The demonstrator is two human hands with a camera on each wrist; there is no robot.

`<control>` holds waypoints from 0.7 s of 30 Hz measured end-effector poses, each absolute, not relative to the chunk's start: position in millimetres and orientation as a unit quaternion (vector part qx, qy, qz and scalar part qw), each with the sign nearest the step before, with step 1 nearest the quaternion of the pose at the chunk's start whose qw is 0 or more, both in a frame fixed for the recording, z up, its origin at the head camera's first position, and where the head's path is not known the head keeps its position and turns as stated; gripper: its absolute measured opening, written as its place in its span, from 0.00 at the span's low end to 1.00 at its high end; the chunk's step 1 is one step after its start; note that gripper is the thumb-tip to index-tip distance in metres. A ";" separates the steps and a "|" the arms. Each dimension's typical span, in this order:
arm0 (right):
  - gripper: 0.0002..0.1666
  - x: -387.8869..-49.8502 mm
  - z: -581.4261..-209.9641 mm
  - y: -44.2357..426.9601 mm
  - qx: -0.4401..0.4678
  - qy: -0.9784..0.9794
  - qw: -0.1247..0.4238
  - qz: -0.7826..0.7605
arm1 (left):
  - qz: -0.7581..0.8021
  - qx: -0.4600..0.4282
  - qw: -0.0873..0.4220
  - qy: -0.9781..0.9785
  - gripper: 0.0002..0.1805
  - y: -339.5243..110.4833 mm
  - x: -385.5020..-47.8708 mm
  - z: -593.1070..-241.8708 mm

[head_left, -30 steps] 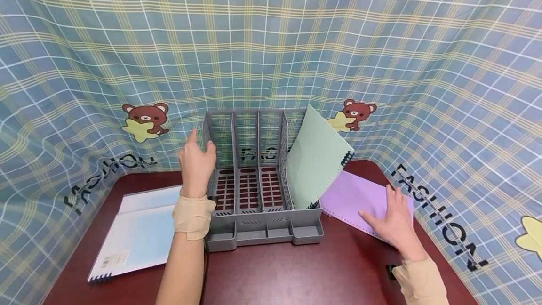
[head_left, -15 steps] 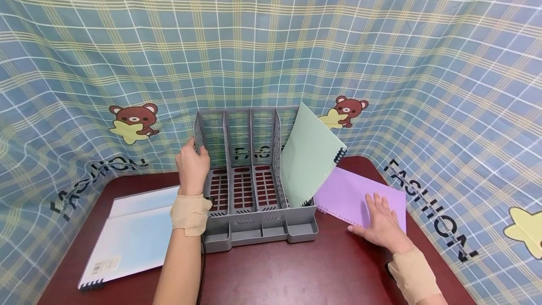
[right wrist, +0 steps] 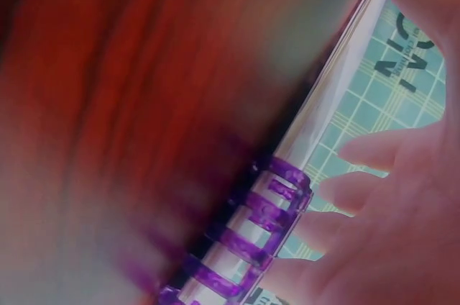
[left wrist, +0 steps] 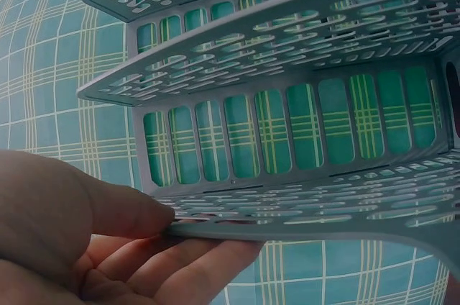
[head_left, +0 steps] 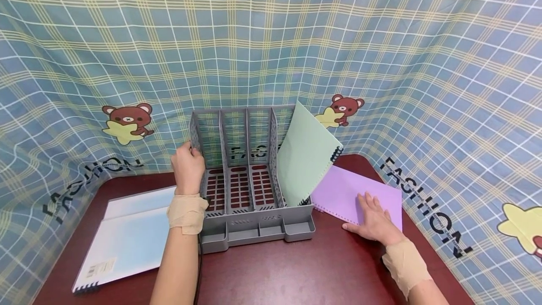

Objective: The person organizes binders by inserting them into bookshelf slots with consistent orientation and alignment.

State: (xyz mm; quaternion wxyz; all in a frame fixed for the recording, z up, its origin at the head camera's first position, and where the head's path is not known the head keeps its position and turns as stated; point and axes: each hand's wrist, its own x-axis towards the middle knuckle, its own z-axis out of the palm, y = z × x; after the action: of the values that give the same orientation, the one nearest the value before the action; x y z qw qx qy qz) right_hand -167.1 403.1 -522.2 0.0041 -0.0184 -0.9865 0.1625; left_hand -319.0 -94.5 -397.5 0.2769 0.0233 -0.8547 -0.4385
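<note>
With thumb and fingers, my left hand [head_left: 188, 168] pinches the left side panel of a grey file organizer [head_left: 254, 222]. The left wrist view shows the thumb on the inner face of that slotted panel [left wrist: 316, 208], fingers beneath it. My right hand [head_left: 374, 220] lies with fingers extended over a purple spiral notebook [head_left: 338, 189] at the organizer's right. In the right wrist view the notebook's purple coil [right wrist: 266, 219] shows beside the fingers. A green spiral notebook [head_left: 302, 156] leans tilted in the organizer's rightmost slot, its black coil outward.
Two overlapping white and pale blue notebooks [head_left: 131, 234] lie on the dark red table [head_left: 271, 276] to the left, the front one with a black coil. A plaid curtain [head_left: 237, 46] surrounds the table. A black cable [head_left: 199, 267] runs along my left forearm.
My left hand has gone from an extended finger beside the organizer to gripping its side panel. My right hand has come down over the purple notebook. The whole view has shifted slightly.
</note>
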 end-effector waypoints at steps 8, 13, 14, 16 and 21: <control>0.67 -173.0 -521.9 410.0 0.004 -0.988 0.005 0.152 | -0.433 0.029 0.277 -0.857 0.21 -94.4 -320.9 -397.3; 0.64 -178.3 -516.8 412.5 0.027 -0.991 0.015 0.126 | -0.429 0.026 0.277 -0.860 0.21 -95.4 -322.8 -397.5; 0.63 -178.9 -515.5 412.6 0.030 -0.992 0.014 0.123 | -0.429 0.026 0.277 -0.859 0.21 -95.5 -322.9 -397.8; 0.61 -179.9 -513.4 412.7 0.035 -0.993 0.011 0.114 | -0.432 0.026 0.275 -0.858 0.21 -95.7 -322.5 -397.7; 0.56 -181.3 -511.2 412.7 0.055 -0.994 0.004 0.091 | -0.432 0.025 0.277 -0.858 0.22 -96.1 -320.8 -397.6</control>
State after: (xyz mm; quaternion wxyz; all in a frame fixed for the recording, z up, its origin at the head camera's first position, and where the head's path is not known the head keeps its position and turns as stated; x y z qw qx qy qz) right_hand -181.3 412.7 -511.2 0.0045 0.0549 -0.9943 0.0908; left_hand -320.8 -96.1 -397.6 0.2767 0.0254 -0.8578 -0.4323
